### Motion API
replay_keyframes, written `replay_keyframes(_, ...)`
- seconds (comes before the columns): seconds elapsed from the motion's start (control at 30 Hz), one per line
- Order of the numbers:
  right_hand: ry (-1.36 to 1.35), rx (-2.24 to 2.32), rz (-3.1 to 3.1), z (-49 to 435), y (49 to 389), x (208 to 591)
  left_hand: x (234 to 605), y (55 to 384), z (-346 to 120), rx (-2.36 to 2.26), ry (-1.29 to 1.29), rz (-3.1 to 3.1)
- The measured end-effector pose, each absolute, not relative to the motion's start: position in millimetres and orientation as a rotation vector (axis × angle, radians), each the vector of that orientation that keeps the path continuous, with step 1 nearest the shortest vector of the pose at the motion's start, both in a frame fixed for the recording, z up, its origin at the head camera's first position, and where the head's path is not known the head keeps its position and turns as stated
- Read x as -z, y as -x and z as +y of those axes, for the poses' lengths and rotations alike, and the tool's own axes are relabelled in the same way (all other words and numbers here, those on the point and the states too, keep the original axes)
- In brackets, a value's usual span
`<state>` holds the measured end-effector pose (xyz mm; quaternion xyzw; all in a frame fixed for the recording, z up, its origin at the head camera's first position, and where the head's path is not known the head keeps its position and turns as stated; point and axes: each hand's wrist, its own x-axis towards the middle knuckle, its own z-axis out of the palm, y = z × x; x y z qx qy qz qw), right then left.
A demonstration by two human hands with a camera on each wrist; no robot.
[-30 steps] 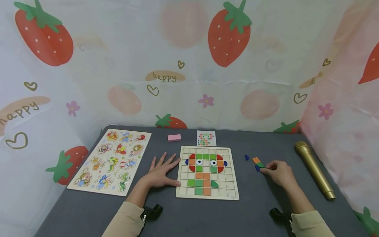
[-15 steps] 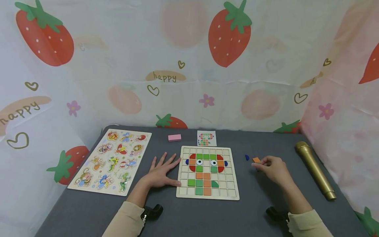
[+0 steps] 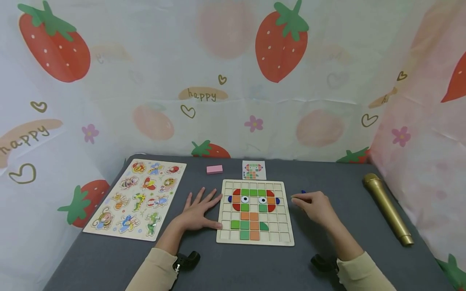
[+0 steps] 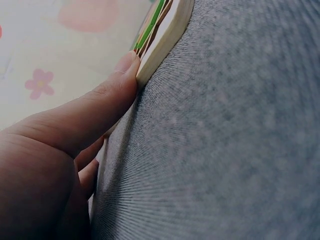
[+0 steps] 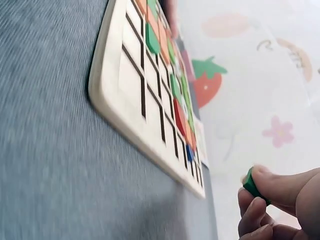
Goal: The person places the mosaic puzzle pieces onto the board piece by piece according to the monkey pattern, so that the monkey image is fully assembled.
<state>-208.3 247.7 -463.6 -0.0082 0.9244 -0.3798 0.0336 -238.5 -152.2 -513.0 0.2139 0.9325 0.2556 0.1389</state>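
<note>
The wooden grid board (image 3: pixel 280 236) lies on the table, bearing red, green, orange and blue pieces and two eye tiles. My left hand (image 3: pixel 196 212) lies spread at its left side; in the left wrist view the thumb (image 4: pixel 112 92) touches the board's edge. My right hand (image 3: pixel 314 208) hovers just off the board's right edge, pinching a small green piece (image 5: pixel 254 186) between thumb and fingers. A blue piece (image 3: pixel 303 191) peeks out behind that hand, which hides the spot where other loose pieces lay.
A small pattern card (image 3: pixel 254 170) stands behind the board, with a pink block (image 3: pixel 214 169) to its left. An insect-picture board (image 3: pixel 136 198) lies at the left. A gold microphone-shaped tube (image 3: pixel 387 210) lies at the right.
My right hand has moved left from the loose pieces toward the board, carrying the green piece. The orange piece is now out of sight. My left hand has stayed put.
</note>
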Motion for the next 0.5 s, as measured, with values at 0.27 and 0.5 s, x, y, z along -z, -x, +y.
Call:
replay_keyframes(0.27, 0.157, 1.235, 2.813, 223.1, 208.2, 464.8, 515.3, 239.7, -151.0, -0.726, -0.63, 2.701)
replay_keyframes(0.5, 0.142, 1.352, 2.735, 195.7, 205.6, 467.6, 513.6, 238.1, -151.3, -0.731, -0.627, 2.696)
